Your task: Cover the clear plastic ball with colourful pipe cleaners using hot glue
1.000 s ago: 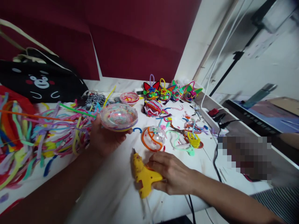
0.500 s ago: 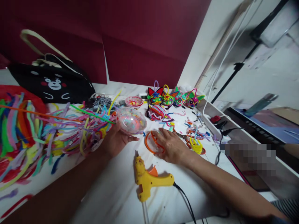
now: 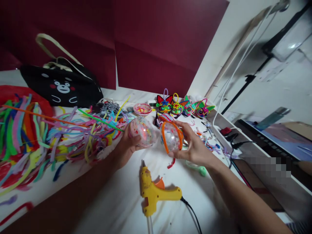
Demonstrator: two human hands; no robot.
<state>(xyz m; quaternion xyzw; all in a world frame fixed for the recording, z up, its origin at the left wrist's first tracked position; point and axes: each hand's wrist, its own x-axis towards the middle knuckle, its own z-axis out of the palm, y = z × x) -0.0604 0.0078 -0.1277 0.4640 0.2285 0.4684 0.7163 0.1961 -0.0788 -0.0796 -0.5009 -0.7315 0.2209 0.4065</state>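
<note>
My left hand (image 3: 129,143) is closed around a clear plastic half shell (image 3: 142,131) that shows bits of pink, orange and other colours. Facing it, my right hand (image 3: 192,144) grips a second clear half shell (image 3: 172,137) edged with an orange pipe cleaner, thumb below and fingers above. A small gap separates the two shells, both lifted over the white table. Below them lies a yellow glue gun (image 3: 152,191), its nozzle pointing away from me. A short red pipe cleaner piece (image 3: 171,163) shows just under the right shell.
Loose pipe cleaners (image 3: 70,133) pile up on the left, before a black bag (image 3: 64,86). At the back stand several colourful eared ornaments (image 3: 177,107) and a pink-rimmed bowl shape (image 3: 142,109). The glue gun's black cord (image 3: 192,211) runs toward me. A power strip (image 3: 229,138) sits right.
My right hand has picked the orange-edged shell up off the table and turned it toward the left one. The left hand has shifted slightly right with its shell.
</note>
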